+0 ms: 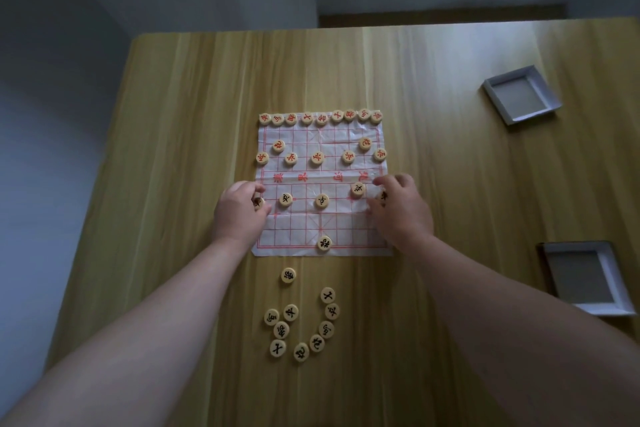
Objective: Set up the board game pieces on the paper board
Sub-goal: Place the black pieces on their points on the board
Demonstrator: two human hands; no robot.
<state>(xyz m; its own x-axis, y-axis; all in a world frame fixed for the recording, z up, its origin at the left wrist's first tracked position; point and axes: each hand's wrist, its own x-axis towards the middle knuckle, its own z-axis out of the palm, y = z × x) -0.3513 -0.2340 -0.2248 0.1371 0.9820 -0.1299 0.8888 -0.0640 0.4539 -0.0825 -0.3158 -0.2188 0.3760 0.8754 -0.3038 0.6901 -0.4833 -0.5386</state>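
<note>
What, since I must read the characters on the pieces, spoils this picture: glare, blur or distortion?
Head view throughout: dim, flat light, no hard shadows; the crinkled paper board shows pale sheen in patches; wide-angle stretch splays the table edges and swells the forearms; characters look soft; the left hand half covers one black piece, the right hand another.
</note>
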